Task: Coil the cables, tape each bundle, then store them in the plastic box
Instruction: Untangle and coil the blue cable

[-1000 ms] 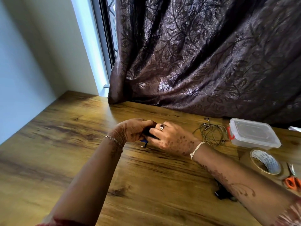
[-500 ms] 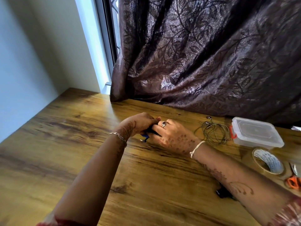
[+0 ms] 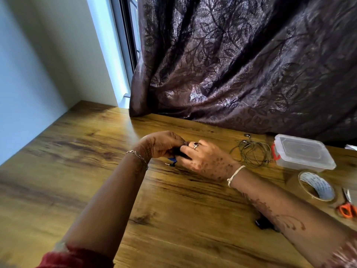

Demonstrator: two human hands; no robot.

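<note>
Our left hand (image 3: 164, 145) and right hand (image 3: 206, 161) both curl round the dark cable bundle (image 3: 180, 152) at mid-tabletop (image 3: 96, 171), likely so its loops can't spring apart. The tape roll (image 3: 316, 187) lies at four o'clock and the plastic box (image 3: 303, 153) at three.

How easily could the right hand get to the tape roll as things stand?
Probably yes, once it lets go: the right hand and left hand both grip the dark cable bundle. The tape roll lies on the table beside that forearm, nothing between them.
</note>
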